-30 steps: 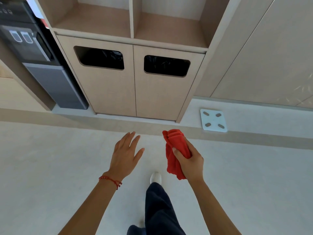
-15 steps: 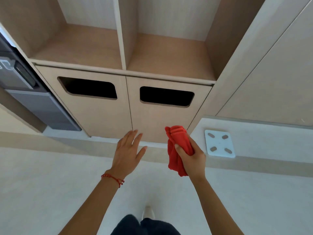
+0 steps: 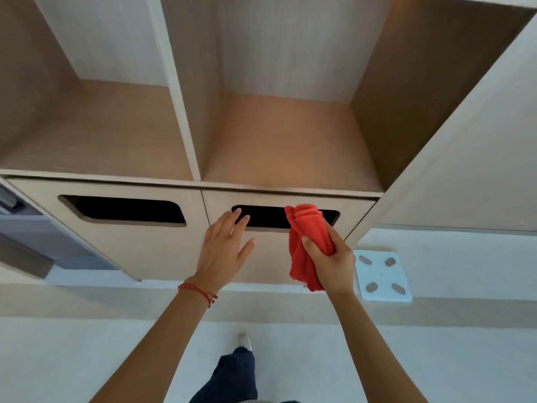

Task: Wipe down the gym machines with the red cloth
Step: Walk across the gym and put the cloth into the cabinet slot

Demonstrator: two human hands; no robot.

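My right hand point(image 3: 331, 263) grips the bunched red cloth point(image 3: 305, 242), whose top reaches the right end of the dark slot point(image 3: 264, 216) in the right cabinet door. Beside it, my left hand point(image 3: 223, 251) is open with fingers spread, and its fingertips are at the left end of the same slot. A red string bracelet circles that wrist. No gym machine is in view.
A wooden cabinet point(image 3: 122, 251) has two slotted doors below and two open cubbies point(image 3: 284, 141) above. A white scale point(image 3: 380, 274) lies on the floor ledge at right. A grey appliance point(image 3: 26, 228) stands at left. My leg and shoe point(image 3: 241, 362) are below.
I have stepped closer to the cabinet. Both hands have risen from the floor area up to the right door's slot, the cloth still held in my right hand.
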